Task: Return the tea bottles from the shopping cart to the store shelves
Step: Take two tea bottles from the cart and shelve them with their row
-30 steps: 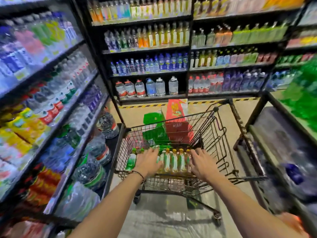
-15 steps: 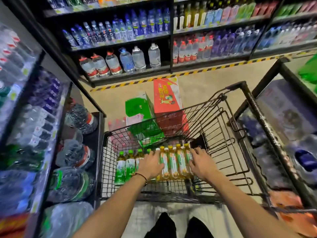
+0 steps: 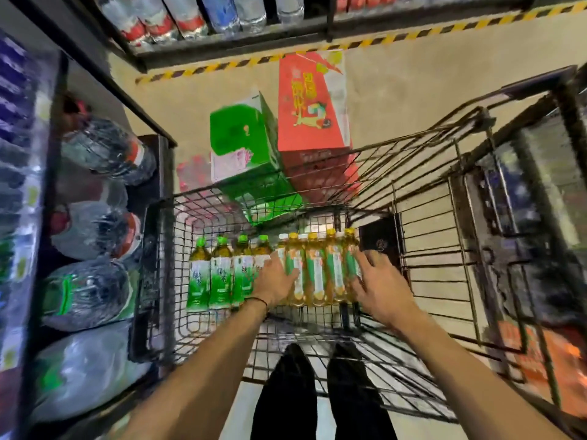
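We squeeze yellow-cap tea bottles (image 3: 317,271) in shopping cart (image 3: 413,136) between left hand (image 3: 278,279) and right hand (image 3: 378,287), fingers straight, slightly apart; probably to lift row together.

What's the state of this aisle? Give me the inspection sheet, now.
Surface: wire shopping cart.
Job's things: green-capped tea bottles and yellow-capped tea bottles side by side in the cart.
Clutter: black box beside the yellow-capped row; green carton and red carton beyond the cart.
Hands: left hand and right hand rest on that row's two ends, fingers fairly straight.
Cables: nothing seen.
Surroundings: shelves of bottled water left and ahead.
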`<action>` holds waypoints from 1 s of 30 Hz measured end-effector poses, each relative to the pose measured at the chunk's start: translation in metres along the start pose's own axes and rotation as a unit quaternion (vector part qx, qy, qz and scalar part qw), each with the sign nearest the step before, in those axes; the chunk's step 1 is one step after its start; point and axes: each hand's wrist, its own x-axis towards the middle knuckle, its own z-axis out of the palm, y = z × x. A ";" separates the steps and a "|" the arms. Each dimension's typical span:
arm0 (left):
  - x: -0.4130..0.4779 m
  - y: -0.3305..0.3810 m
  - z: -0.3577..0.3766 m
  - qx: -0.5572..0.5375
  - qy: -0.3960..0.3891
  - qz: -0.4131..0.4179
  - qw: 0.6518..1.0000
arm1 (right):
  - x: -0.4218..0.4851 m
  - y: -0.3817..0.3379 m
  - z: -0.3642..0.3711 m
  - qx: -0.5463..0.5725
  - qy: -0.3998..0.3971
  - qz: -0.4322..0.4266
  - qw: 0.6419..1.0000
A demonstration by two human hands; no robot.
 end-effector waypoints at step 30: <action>0.086 -0.050 0.069 -0.375 0.017 -0.026 0.927 | 0.031 0.002 0.091 0.049 -0.098 0.026 0.994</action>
